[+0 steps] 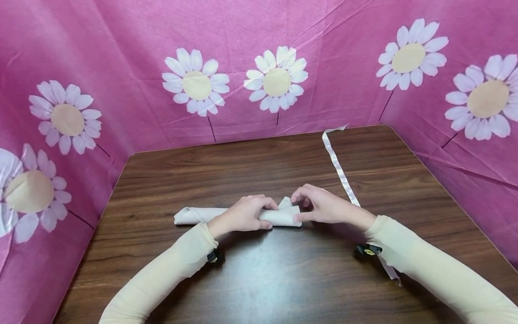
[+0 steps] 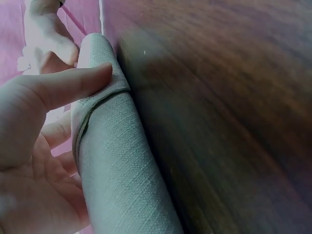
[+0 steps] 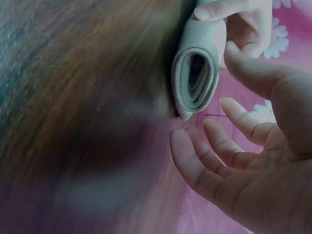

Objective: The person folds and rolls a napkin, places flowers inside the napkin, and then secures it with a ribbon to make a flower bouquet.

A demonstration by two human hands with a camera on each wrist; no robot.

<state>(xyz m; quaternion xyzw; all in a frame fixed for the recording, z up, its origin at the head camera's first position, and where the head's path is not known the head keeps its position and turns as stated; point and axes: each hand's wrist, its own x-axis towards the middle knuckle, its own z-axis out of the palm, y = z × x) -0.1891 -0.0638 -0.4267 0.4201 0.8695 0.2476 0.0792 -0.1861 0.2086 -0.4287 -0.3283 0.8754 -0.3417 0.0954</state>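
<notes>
A pale, coarse-woven cloth napkin (image 1: 283, 218), rolled into a tube, lies crosswise on the wooden table. The left hand (image 1: 244, 213) grips it right of its middle. In the left wrist view, the left thumb (image 2: 80, 85) lies over the roll by a folded edge, with the other fingers partly hidden behind. At the roll's right end is the right hand (image 1: 323, 204), its fingers loosely bent. The right wrist view shows the spiral layers of the rolled napkin (image 3: 214, 34) facing the right hand (image 3: 258, 161), whose fingers seem apart from it. A small flap of cloth sticks up near that end.
A white satin ribbon (image 1: 339, 168) runs from the table's back edge down under the right forearm, its end showing beyond. Pink cloth (image 1: 238, 27) with daisies surrounds the brown table (image 1: 194, 175) at the back and sides.
</notes>
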